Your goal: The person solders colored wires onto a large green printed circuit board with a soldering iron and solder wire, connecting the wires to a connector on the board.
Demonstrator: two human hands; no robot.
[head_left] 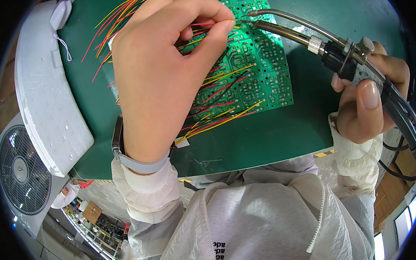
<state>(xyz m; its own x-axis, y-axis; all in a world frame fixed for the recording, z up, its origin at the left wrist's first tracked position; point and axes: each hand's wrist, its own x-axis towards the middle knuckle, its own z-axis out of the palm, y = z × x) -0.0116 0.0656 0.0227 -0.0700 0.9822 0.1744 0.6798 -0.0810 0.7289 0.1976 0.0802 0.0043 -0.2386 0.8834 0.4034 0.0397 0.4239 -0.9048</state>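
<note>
My left hand (155, 67) is over a green circuit board panel (277, 84), thumb and forefinger pinched together on a thin wire whose colour I cannot make out for sure. In my right hand (369, 104) is a soldering iron (334, 56) with a curved metal solder feed tube (296, 20) clamped along it. The iron's tip and the tube's end meet near the board, just right of my left fingertips. Red, yellow and black wires (225, 114) lie across the panel and stick out past its left and lower edges. My left hand hides part of the panel.
The panel lies on a green tabletop (282, 133). A long white foam piece (52, 90) is along the table's left side, with a small white device (61, 14) on a cord at its top. Beyond it stands a fan (23, 168). Black cables (398, 173) hang at the right.
</note>
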